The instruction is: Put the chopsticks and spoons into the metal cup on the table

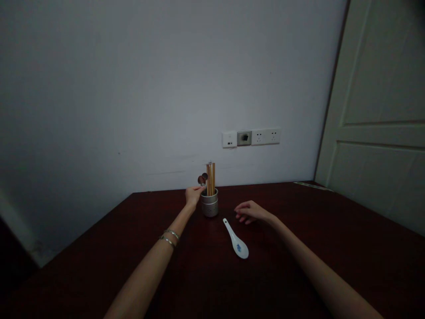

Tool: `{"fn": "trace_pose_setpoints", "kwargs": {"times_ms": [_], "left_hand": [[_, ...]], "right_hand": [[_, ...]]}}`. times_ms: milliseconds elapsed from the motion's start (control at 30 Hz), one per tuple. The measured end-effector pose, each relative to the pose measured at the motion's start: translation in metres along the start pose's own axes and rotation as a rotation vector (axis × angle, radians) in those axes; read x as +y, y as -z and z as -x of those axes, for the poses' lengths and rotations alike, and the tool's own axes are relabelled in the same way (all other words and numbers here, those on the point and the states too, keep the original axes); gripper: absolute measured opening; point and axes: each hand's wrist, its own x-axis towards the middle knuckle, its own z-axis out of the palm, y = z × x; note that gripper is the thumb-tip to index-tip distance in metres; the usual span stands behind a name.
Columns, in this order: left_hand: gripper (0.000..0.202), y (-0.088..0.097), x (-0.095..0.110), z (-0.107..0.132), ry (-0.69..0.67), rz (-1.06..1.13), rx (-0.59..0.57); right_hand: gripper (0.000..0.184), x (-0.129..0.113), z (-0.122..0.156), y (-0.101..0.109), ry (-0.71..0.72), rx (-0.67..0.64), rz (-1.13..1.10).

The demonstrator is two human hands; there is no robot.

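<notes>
A metal utensil holder [210, 206] stands upright on the table and carries several wooden chopsticks [211, 179] and two spoons [201, 180] with their bowls upward. My left hand [194, 195] reaches to the holder's left rim, its fingers pinched on a spoon just below the bowl; the fingertips partly hide the grip. Right of the holder, my right hand [249, 212] hovers low over the table or rests on it, fingers loosely bent and apart, holding nothing. Between my arms lies a white soup spoon [236, 241] with a blue mark in its bowl, its handle pointing toward the holder.
The dark red table [272, 279] reaches back to a pale wall [159, 88]. Sockets and a switch plate [265, 136] sit on the wall behind. At the right is a panelled door [378, 102], with a thin pale strip [312, 186] on the table's back right edge.
</notes>
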Motion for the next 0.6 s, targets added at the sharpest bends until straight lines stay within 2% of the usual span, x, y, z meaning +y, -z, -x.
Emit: {"fn": "trace_pose_setpoints", "kwargs": {"times_ms": [400, 600], "left_hand": [[0.021, 0.0029, 0.0072, 0.0039, -0.010, -0.038, 0.027], [0.019, 0.0032, 0.0081, 0.0054, 0.033, -0.020, 0.014]], "right_hand": [[0.028, -0.0019, 0.0009, -0.0019, -0.003, -0.001, 0.003], [0.030, -0.0019, 0.0018, -0.0018, 0.001, -0.009, 0.009]]}}
